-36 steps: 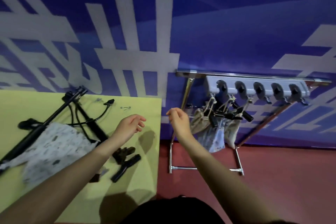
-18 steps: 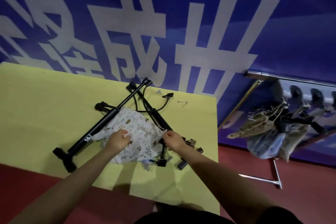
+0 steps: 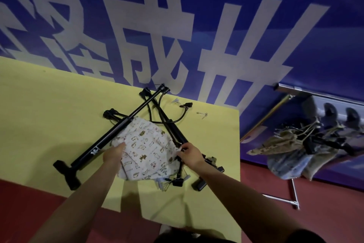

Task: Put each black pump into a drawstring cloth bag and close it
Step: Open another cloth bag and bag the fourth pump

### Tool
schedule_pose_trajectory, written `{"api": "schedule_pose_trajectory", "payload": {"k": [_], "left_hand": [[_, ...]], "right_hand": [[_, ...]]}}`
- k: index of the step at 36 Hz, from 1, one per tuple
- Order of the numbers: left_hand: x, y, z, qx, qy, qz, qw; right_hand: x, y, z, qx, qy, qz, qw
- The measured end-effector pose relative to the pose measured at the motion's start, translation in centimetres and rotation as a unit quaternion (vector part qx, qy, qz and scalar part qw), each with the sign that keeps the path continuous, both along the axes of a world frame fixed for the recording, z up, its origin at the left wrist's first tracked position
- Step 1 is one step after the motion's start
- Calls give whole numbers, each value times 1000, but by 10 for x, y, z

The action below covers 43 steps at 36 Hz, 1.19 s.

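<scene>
Hands [image 3: 113, 154] [image 3: 190, 153] at printed bag [image 3: 146, 148] edges — pumps [image 3: 110, 137] beside.

The middle of one black pump [image 3: 110, 140] is covered by the printed cloth bag [image 3: 146, 148], as is part of the second pump [image 3: 173, 130]. The fingertips of the left hand [image 3: 114, 153] are hidden in the cloth. The rack [image 3: 295, 144] is cut off by the right edge, and its hanging bags [image 3: 285, 154] are blurred.

Printed cloth bag [image 3: 146, 145], matt pumps [image 3: 110, 138]
</scene>
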<state>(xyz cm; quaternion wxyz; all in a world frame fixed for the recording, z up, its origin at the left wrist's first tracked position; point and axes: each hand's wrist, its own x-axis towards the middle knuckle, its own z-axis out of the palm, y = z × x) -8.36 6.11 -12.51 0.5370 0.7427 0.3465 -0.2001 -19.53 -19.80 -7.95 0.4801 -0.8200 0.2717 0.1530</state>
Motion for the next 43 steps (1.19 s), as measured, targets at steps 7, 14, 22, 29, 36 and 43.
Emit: {"api": "schedule_pose_trajectory", "payload": {"k": [7, 14, 22, 29, 36, 43], "left_hand": [[-20, -41, 65, 144, -221, -149, 953], [-14, -75, 143, 29, -317, -98, 943], [-10, -99, 189, -50, -342, -113, 931], [-21, -93, 166, -60, -185, -163, 967], [-35, -82, 140, -32, -96, -70, 992], [-37, -71, 149, -20, -173, -27, 984]], "right_hand": [[8, -4, 14, 60, -34, 0, 998], [36, -15, 73, 326, -110, -169, 924], [52, -41, 116, 332, -151, -200, 910], [5, -47, 89, 158, -81, -105, 978], [-17, -68, 70, 251, -90, -196, 944], [-20, -90, 76, 288, -154, -236, 915]]}}
